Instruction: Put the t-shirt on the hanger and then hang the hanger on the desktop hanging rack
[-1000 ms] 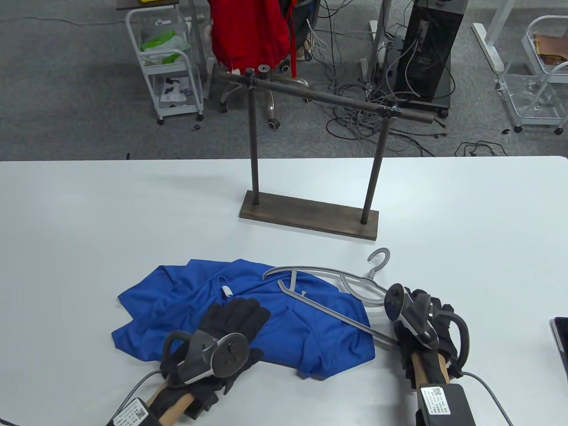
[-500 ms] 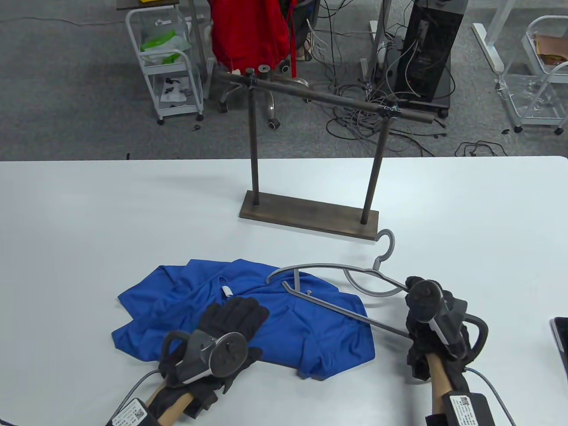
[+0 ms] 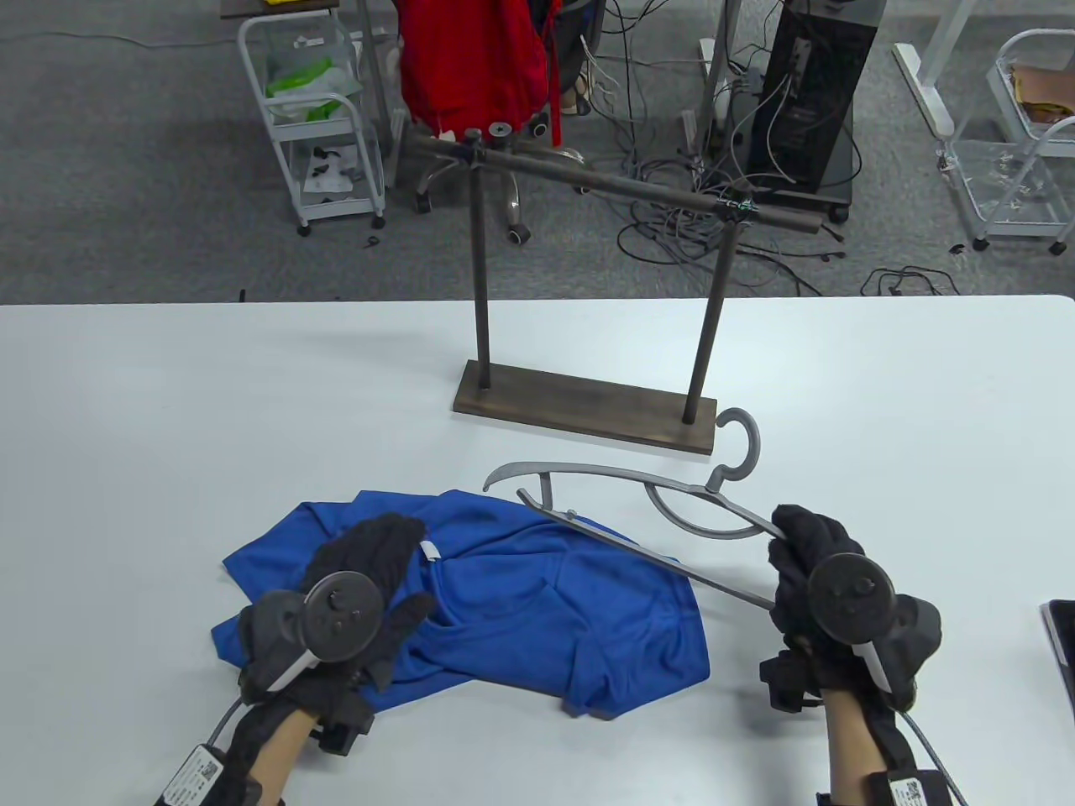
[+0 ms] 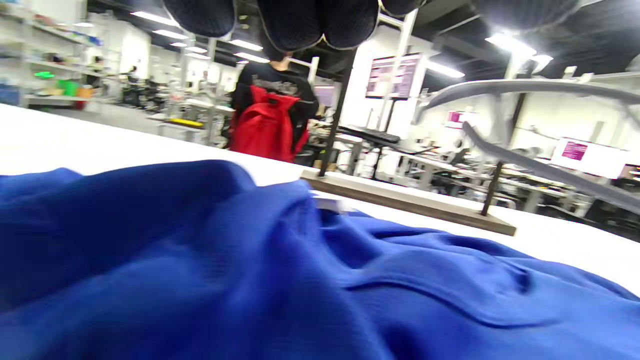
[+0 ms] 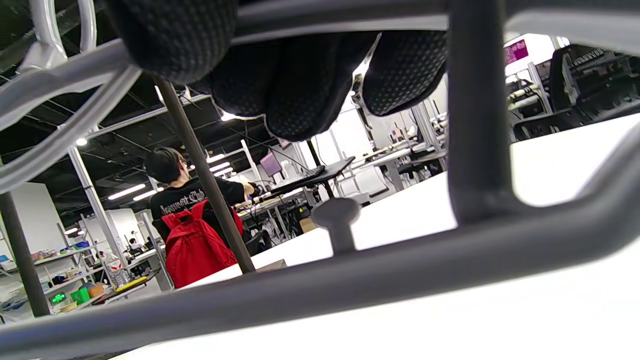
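A crumpled blue t-shirt (image 3: 571,613) (image 4: 250,275) lies on the white table, a white label (image 3: 430,550) showing at its collar. My left hand (image 3: 395,537) hovers over the shirt beside that label. Its fingertips (image 4: 300,20) stay above the cloth and hold nothing. My right hand (image 3: 798,537) grips the right end of the grey hanger (image 3: 588,477) (image 4: 525,87) (image 5: 350,280), which is lifted and tilted over the shirt's far right edge. The hanger's hook (image 3: 743,441) sits by the right end of the rack's base (image 3: 588,411). The rack's bar (image 3: 621,185) is bare.
A dark flat device (image 3: 1060,638) pokes in at the table's right edge. Beyond the table are white carts (image 3: 323,126), a red backpack (image 3: 470,59) on a chair, a black tower (image 3: 810,101) and floor cables. A person (image 5: 185,195) sits in the background.
My right hand has raised the hanger and carried it farther from me, bringing the hook up to the rack base. My left hand has slid left and forward to the collar label.
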`<state>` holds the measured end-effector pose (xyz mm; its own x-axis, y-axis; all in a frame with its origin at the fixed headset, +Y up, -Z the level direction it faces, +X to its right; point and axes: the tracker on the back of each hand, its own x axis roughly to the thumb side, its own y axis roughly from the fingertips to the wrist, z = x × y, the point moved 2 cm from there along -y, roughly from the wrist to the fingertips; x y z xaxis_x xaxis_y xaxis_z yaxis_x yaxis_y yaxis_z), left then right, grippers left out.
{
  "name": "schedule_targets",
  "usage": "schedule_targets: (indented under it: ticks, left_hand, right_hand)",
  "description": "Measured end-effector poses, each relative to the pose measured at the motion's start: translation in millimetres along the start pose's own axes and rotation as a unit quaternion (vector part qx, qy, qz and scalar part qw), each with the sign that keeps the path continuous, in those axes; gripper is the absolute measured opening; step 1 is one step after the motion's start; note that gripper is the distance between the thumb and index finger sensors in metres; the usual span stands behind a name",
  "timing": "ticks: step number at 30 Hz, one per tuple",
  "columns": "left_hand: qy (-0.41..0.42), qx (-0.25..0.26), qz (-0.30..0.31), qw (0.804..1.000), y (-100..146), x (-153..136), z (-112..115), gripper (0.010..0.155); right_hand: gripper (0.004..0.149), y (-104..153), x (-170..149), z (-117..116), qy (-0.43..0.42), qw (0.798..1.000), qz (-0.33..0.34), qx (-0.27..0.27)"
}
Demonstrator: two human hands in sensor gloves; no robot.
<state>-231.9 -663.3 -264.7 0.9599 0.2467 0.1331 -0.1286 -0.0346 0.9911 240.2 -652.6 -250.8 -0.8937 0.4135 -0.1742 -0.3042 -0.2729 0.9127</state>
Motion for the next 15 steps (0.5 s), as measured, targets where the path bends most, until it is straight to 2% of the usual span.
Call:
schedule_targets:
  ticks: [7, 11, 15]
  left_hand:
    - [-0.059, -0.089, -0.073, 0.992, -18.9, -25.7, 31.3, 0.081]
    - [-0.095, -0.134, -0.080, 0.983, -25.6, -24.4, 50.3, 0.085]
    - [-0.156, -0.146, -0.079, 0.974, -29.7, -20.0, 64.3, 0.087]
  right_hand:
    - [0.046, 5.0, 7.0, -3.3, 0.000, 1.000, 0.021, -0.002]
    - [0.046, 6.3, 9.9, -4.7, 0.009, 1.000, 0.028, 0.000]
    - [0.045, 7.0, 11.6, -5.9, 0.009, 0.999, 0.033, 0.003]
